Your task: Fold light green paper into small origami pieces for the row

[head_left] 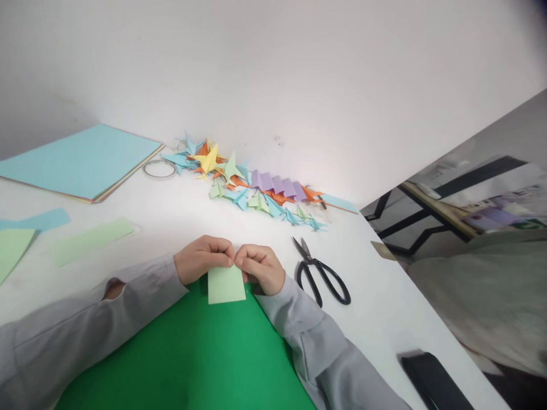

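A small pale green paper (226, 286) hangs over the green surface in front of me, its upper edge pinched between both hands. My left hand (205, 259) grips the top of the paper with thumb and curled fingers. Close beside it, almost touching at the fingertips, my right hand (261, 266) pinches the upper right part of the same paper. The fingers cover the paper's top edge.
Black-handled scissors (322, 273) lie right of my hands. Folded paper figures (239, 182) line the wall. Blue sheets (94, 159), a tape roll (159, 168) and green strips (92, 240) lie left. A black phone-like object (433, 378) is at lower right.
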Motion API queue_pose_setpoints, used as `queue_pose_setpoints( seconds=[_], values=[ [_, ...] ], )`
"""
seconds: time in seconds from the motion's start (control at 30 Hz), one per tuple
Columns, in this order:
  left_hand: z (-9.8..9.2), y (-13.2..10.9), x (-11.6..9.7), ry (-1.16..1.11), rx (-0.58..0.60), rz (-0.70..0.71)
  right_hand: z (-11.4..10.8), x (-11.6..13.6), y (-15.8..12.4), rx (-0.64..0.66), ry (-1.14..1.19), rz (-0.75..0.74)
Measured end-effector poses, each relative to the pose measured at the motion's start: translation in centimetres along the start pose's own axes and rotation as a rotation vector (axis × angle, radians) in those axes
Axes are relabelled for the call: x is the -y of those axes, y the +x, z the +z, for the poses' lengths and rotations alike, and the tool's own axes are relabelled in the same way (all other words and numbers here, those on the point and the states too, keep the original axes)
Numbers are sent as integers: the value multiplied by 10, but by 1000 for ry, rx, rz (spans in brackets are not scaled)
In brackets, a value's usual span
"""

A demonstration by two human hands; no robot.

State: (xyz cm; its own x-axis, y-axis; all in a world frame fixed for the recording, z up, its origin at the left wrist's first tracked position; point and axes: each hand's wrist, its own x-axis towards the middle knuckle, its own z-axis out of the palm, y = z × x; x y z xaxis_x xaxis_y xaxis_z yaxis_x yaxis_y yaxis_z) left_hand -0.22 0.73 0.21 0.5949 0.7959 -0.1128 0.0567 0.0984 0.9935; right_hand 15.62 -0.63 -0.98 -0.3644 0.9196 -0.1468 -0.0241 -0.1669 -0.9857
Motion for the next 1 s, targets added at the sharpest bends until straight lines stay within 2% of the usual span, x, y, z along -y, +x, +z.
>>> queue_pose_setpoints(
  seconds=[0.23, 0.5, 1.0],
  values=[
    [2, 0, -7, -94, -55, -111, -4, -7, 3, -73, 148, -43],
    [0, 1, -5, -160, -99, -104, -4, -5, 4, -159, 236, -69],
    [-2, 0, -1, -269, -93, -90, -6, -1, 3, -192, 259, -86]
  ],
)
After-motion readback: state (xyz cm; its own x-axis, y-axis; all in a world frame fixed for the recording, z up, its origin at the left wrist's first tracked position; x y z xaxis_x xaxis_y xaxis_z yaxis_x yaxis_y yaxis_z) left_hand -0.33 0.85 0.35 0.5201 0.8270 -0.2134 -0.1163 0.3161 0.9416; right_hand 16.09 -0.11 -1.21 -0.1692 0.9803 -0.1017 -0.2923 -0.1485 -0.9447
